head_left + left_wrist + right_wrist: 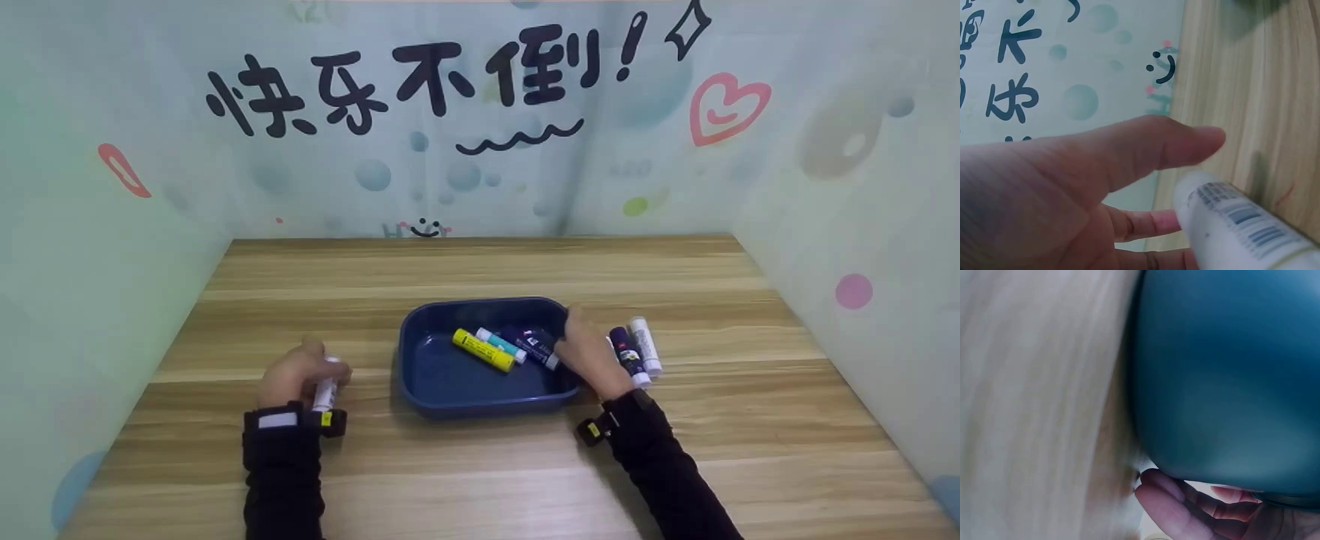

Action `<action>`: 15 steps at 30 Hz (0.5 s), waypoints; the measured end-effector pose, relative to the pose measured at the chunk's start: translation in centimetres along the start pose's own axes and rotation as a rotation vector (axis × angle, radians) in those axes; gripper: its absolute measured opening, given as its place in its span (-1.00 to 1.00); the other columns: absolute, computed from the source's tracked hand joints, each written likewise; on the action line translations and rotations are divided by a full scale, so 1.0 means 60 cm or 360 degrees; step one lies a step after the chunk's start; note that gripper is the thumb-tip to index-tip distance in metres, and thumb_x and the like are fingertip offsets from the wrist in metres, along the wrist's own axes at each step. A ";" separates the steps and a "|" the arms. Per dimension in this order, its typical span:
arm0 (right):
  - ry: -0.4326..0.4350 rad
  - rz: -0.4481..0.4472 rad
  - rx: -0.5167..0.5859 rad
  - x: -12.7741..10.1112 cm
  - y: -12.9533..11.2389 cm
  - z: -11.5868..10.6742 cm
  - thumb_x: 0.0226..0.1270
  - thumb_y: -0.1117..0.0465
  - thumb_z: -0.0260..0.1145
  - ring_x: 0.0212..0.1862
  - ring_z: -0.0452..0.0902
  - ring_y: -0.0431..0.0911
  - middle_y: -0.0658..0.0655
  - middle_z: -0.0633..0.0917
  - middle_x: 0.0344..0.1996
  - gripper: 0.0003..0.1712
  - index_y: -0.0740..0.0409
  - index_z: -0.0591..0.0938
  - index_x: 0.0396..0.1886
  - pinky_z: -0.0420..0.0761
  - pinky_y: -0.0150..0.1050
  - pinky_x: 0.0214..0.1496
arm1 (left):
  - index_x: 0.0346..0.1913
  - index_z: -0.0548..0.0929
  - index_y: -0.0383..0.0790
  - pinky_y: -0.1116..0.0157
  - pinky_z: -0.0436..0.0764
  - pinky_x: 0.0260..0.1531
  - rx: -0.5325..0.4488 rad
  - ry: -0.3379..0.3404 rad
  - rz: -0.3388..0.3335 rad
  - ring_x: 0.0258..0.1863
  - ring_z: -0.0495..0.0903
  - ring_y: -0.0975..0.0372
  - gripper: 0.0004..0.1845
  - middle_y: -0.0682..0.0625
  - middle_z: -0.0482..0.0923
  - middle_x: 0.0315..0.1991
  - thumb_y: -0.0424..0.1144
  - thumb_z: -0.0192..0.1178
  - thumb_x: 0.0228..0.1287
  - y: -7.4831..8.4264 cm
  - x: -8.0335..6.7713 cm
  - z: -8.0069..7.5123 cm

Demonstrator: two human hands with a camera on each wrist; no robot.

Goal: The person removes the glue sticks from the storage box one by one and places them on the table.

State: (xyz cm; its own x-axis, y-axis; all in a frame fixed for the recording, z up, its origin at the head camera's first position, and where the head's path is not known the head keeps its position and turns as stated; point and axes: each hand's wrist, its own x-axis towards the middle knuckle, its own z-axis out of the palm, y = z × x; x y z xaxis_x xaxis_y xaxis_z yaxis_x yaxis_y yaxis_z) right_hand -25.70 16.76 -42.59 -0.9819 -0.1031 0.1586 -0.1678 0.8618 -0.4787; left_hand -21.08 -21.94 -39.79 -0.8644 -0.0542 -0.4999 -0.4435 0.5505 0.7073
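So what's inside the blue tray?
The blue tray holds a yellow glue stick, a teal one and a dark one. The right hand covers its right edge, so anything there is hidden.

Hidden, cropped or unclear:

- White tube [325, 391]: middle covered by the left hand [296, 375] in the head view; cut off by the lower and right edges in the left wrist view, label print beside the barcode unreadable.
- Dark blue tray [420, 330]: right rim hidden behind the right hand [589, 352]; in the right wrist view a blurred blue wall only.
- Right hand's fingertips [1157, 495]: whether they pinch anything cannot be told.
- Tubes in tray [510, 346]: labels too small to read.
- Bench [1033, 410]: grain blurred.
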 end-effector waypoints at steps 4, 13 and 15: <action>0.0005 0.0002 -0.0004 0.000 0.000 0.000 -0.02 0.40 0.13 -0.28 0.55 0.27 0.47 0.58 -0.28 -0.50 0.44 0.32 0.00 0.54 0.10 -0.27 | 0.40 -0.37 -0.41 0.02 0.34 0.19 0.0088 -0.0012 0.0012 0.23 0.22 -0.18 0.00 -0.52 -0.19 0.36 -0.08 0.12 0.23 0.010 -0.003 -0.006; -0.0019 0.0019 -0.0002 0.000 0.000 -0.001 0.00 0.38 0.13 -0.25 0.56 0.27 0.46 0.58 -0.26 -0.50 0.42 0.32 0.01 0.55 0.10 -0.24 | 0.41 -0.29 -0.44 -0.15 0.07 0.30 0.0449 0.0380 0.0490 0.35 -0.06 -0.30 -0.13 -0.54 -0.20 0.37 -0.11 0.01 0.34 0.052 -0.016 -0.005; -0.0026 0.0023 0.0006 0.000 0.000 -0.001 0.00 0.38 0.14 -0.24 0.56 0.26 0.45 0.58 -0.25 -0.49 0.43 0.31 0.02 0.55 0.09 -0.23 | 0.42 -0.17 -0.43 -0.14 0.15 0.27 0.0421 0.0429 0.0647 0.32 0.05 -0.28 -0.20 -0.52 -0.05 0.34 -0.15 0.01 0.34 0.064 -0.020 0.001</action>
State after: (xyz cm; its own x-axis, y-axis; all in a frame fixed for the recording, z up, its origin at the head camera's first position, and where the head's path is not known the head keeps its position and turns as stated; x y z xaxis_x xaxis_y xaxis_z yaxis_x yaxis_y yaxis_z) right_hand -25.70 16.76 -42.54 -0.9856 -0.0989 0.1375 -0.1539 0.8614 -0.4840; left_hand -21.70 -19.74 -36.50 -0.9990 0.0143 -0.0424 -0.0167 0.7602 0.6494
